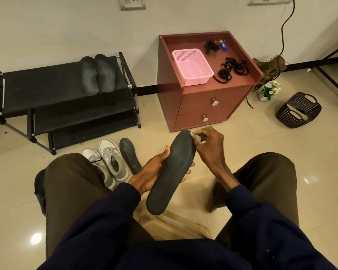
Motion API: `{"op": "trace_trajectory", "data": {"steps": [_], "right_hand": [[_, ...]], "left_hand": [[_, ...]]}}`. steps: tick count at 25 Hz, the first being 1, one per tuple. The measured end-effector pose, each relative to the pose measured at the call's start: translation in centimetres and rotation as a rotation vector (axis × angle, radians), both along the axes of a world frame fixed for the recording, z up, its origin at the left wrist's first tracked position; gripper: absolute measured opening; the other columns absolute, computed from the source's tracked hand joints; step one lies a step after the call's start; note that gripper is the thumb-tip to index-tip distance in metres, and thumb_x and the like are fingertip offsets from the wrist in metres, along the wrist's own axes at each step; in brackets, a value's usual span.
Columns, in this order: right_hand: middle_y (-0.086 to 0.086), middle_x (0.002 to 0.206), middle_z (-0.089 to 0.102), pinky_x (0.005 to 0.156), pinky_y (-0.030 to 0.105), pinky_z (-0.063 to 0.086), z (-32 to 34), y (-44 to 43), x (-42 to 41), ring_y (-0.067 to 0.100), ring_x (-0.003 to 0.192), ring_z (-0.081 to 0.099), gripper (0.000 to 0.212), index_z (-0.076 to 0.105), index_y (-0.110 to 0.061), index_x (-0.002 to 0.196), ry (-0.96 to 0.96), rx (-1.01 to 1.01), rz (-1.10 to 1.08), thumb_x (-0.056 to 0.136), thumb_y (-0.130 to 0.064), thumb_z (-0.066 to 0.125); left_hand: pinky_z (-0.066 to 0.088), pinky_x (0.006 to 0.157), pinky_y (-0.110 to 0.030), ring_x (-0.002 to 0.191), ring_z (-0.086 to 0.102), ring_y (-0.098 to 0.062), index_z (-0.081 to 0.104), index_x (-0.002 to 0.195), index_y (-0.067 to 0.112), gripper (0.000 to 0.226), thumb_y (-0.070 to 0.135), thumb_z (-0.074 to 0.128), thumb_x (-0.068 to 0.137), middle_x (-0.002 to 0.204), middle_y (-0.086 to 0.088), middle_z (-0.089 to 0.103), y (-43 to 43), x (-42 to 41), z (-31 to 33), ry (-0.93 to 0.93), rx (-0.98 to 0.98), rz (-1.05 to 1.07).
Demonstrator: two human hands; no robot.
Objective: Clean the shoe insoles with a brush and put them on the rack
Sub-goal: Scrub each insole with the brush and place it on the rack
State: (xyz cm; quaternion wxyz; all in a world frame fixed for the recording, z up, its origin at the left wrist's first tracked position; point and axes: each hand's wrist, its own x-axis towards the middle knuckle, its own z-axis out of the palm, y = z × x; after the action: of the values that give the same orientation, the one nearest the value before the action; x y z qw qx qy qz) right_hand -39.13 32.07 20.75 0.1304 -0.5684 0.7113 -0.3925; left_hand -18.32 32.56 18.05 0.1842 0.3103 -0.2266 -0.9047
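Observation:
My left hand (154, 170) grips a dark insole (172, 172) from underneath, fingers curled round its edge, between my knees. My right hand (209, 147) pinches a small green brush (196, 136) against the insole's toe end. Most of the brush is hidden by my fingers. Another dark insole (129, 155) lies on the floor beside a pair of grey-white sneakers (110, 162). Two dark insoles (98, 74) rest side by side on the top shelf of the black shoe rack (37, 84) at the left wall.
A reddish-brown bedside cabinet (207, 106) stands ahead, carrying a pink basket (192, 66) and black laces (232, 69). A dark plastic basket (298, 110) and a small flower pot (270, 90) sit on the floor at right. A cable hangs down the wall.

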Motion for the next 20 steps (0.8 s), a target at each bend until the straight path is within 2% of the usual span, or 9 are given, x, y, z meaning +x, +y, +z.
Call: {"op": "trace_trajectory", "data": {"steps": [4,5,10,12,14,16,20], "right_hand": [[-0.005,0.092,0.072,0.066,0.018,0.059,1.2,1.0,2.4,0.007,0.079,0.067,0.013,0.082,-0.016,0.097,-0.104,0.195,0.316,0.084,-0.012,0.083],[-0.005,0.091,0.072,0.065,0.018,0.059,1.2,0.8,2.4,0.008,0.078,0.067,0.013,0.082,-0.016,0.096,-0.096,0.208,0.324,0.084,-0.013,0.083],[-0.005,0.092,0.071,0.072,0.019,0.059,0.5,-0.2,-0.2,-0.003,0.077,0.064,0.012,0.080,-0.012,0.098,-0.031,0.027,-0.007,0.087,-0.013,0.080],[-0.006,0.095,0.071,0.074,0.016,0.058,0.5,0.3,1.0,-0.001,0.081,0.065,0.012,0.080,-0.013,0.099,-0.070,0.011,0.031,0.087,-0.013,0.080],[-0.004,0.097,0.073,0.075,0.014,0.057,0.8,0.6,2.4,0.004,0.085,0.067,0.014,0.081,-0.013,0.100,-0.109,0.064,0.180,0.086,-0.013,0.081],[-0.003,0.099,0.073,0.076,0.013,0.056,0.9,0.4,2.5,0.003,0.086,0.066,0.014,0.081,-0.013,0.100,-0.088,0.080,0.232,0.086,-0.013,0.081],[-0.002,0.096,0.073,0.076,0.019,0.059,0.6,-0.6,-0.1,0.003,0.083,0.067,0.013,0.080,-0.013,0.102,-0.077,0.000,-0.064,0.089,-0.013,0.078]], "left_hand": [[0.047,0.105,-0.057,0.120,0.064,-0.041,0.047,0.147,0.011,0.067,0.060,0.036,0.103,0.138,-0.025,0.061,0.0,-0.3,0.1,-0.038,0.019,0.072],[0.047,0.106,-0.057,0.122,0.062,-0.042,0.046,0.147,0.011,0.068,0.061,0.037,0.103,0.138,-0.025,0.060,0.1,-0.2,0.0,-0.038,0.021,0.080],[0.042,0.111,-0.054,0.131,0.055,-0.040,0.044,0.150,0.007,0.072,0.062,0.031,0.105,0.147,-0.023,0.053,-0.1,0.0,-0.2,-0.015,-0.007,-0.008],[0.041,0.112,-0.056,0.130,0.056,-0.041,0.044,0.150,0.007,0.072,0.062,0.032,0.104,0.146,-0.023,0.054,-0.2,-0.1,-0.4,-0.039,-0.007,-0.010],[0.039,0.113,-0.060,0.128,0.057,-0.044,0.043,0.151,0.009,0.071,0.062,0.037,0.103,0.144,-0.024,0.055,-0.1,-0.2,-0.6,-0.053,0.005,0.006],[0.037,0.114,-0.061,0.129,0.056,-0.045,0.043,0.150,0.011,0.070,0.061,0.038,0.102,0.143,-0.025,0.056,0.0,-0.2,-0.7,-0.054,0.013,0.011],[0.038,0.113,-0.057,0.132,0.053,-0.042,0.044,0.150,0.007,0.071,0.061,0.032,0.105,0.146,-0.023,0.054,0.0,-0.3,-0.6,-0.035,-0.047,-0.079]]}}
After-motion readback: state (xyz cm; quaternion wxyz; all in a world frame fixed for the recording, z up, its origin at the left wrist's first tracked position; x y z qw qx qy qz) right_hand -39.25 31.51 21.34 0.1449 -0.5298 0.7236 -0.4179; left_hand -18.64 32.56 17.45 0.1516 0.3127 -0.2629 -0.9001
